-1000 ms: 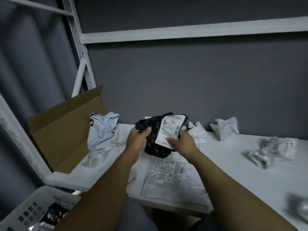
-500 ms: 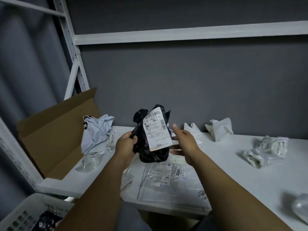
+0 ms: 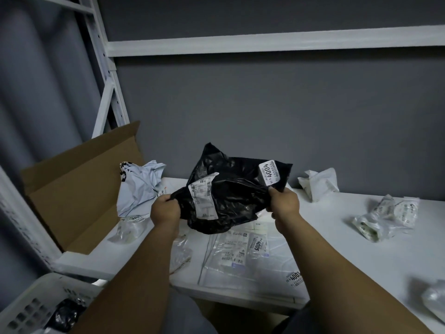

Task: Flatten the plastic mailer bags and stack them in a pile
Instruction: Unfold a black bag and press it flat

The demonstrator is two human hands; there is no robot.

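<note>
A crumpled black mailer bag (image 3: 233, 196) with white shipping labels hangs in the air above the white table (image 3: 337, 249). My left hand (image 3: 165, 210) grips its left edge and my right hand (image 3: 284, 204) grips its right edge, so the bag is pulled wide between them. Under it, flat clear mailer bags (image 3: 248, 259) with labels lie in a pile at the table's front edge. Crumpled bags are scattered around: a pale blue one (image 3: 140, 186) at the back left, a white one (image 3: 319, 184) at the back, clear ones (image 3: 385, 218) to the right.
An open cardboard box (image 3: 72, 196) stands at the table's left end beside a white shelf upright (image 3: 106, 75). A white perforated basket (image 3: 36, 307) with dark bags sits low at the left. Small clear bags (image 3: 179, 254) lie by my left forearm; another bag (image 3: 433, 302) lies at the right edge.
The black bag was a tight bundle held upright mainly by my left hand. Now both hands grip opposite edges and have spread it out sideways; a second label shows at its right.
</note>
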